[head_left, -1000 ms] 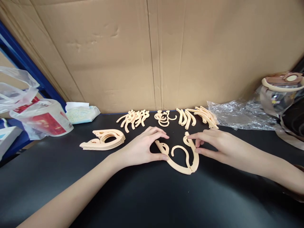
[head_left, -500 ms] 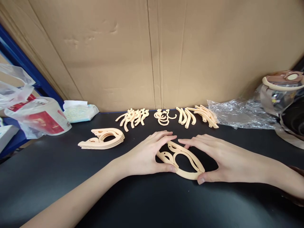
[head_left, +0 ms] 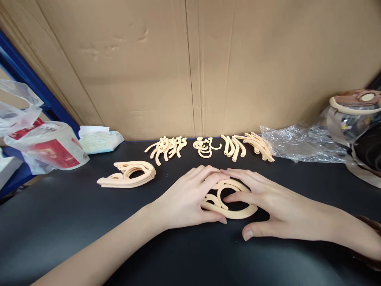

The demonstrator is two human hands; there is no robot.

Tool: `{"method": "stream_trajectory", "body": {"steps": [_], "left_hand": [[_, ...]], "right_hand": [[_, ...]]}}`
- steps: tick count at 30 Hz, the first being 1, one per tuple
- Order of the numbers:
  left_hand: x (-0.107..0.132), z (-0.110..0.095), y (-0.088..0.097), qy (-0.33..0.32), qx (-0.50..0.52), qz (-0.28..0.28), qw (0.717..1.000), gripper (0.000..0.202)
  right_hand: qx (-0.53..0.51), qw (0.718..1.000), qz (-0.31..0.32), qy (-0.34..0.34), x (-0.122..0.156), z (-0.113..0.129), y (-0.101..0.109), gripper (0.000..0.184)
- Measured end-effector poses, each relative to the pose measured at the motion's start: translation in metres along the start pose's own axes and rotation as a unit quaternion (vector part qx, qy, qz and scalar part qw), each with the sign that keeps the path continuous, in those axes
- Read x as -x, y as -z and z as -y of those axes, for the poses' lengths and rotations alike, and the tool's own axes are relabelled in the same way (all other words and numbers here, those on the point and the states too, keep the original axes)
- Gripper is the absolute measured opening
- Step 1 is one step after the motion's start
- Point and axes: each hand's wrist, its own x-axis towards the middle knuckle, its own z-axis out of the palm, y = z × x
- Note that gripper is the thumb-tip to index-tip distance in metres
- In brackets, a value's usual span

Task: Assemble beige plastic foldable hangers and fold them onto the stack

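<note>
Lit evenly and rather brightly, with soft shading on the tall brown cardboard sheet (head_left: 143, 59). Gleams dully on the smooth black counter (head_left: 268, 266), glints on the crumpled clear plastic film (head_left: 306, 145). Shows the bare left hand (head_left: 190, 198) and bare right hand (head_left: 268, 202) sharply enough, but stretches the shapes toward the outer edges.

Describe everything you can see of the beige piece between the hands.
The beige piece looks like smooth plastic: two curved arms meet at a rounded right end, with a curled hook inside and a small holed tab toward the left. It lies folded on the black table. The left hand cups and partly hides its left end; the right hand reaches over it.
</note>
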Motion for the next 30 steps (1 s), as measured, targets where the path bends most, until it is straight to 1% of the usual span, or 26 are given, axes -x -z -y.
{"method": "stream_trajectory", "body": {"steps": [2, 5, 7, 9, 12, 14, 17, 20, 24, 30], "left_hand": [[0.0, -0.003, -0.001, -0.024, -0.03, -0.018, 0.999, 0.065], [0.0, -0.005, -0.002, -0.05, -0.058, -0.022, 0.997, 0.061], [0.0, -0.005, -0.003, -0.056, -0.058, -0.021, 0.997, 0.06], [-0.001, -0.004, -0.004, -0.047, -0.048, -0.017, 0.998, 0.061], [-0.001, -0.003, -0.004, -0.038, -0.036, -0.011, 0.999, 0.049], [0.0, -0.001, -0.004, -0.046, -0.035, -0.01, 0.998, 0.038], [0.0, 0.002, -0.004, -0.062, -0.04, -0.004, 0.997, 0.031], [0.001, 0.003, -0.004, -0.079, -0.052, -0.005, 0.996, 0.031], [0.001, 0.005, -0.004, -0.105, -0.066, -0.025, 0.992, 0.034], [0.0, 0.007, -0.006, -0.103, -0.071, -0.039, 0.991, 0.038]], "right_hand": [[-0.023, 1.0, -0.002, 0.003, 0.0, 0.001, -0.001, 0.051], [-0.072, 0.997, 0.011, 0.003, 0.0, 0.003, -0.002, 0.046], [-0.097, 0.995, 0.016, -0.002, 0.0, 0.004, -0.002, 0.041], [-0.116, 0.993, 0.014, -0.004, 0.0, 0.004, -0.002, 0.04], [-0.142, 0.99, 0.006, -0.006, -0.002, 0.001, -0.004, 0.04], [-0.153, 0.988, 0.003, -0.009, -0.003, -0.001, -0.005, 0.04], [-0.154, 0.988, 0.0, -0.009, -0.003, -0.001, -0.006, 0.039], [-0.153, 0.988, -0.01, -0.009, -0.002, 0.0, -0.006, 0.04], [-0.174, 0.984, -0.02, -0.027, -0.002, 0.0, -0.006, 0.039], [-0.196, 0.98, -0.019, -0.027, -0.001, -0.001, -0.007, 0.036]]}}
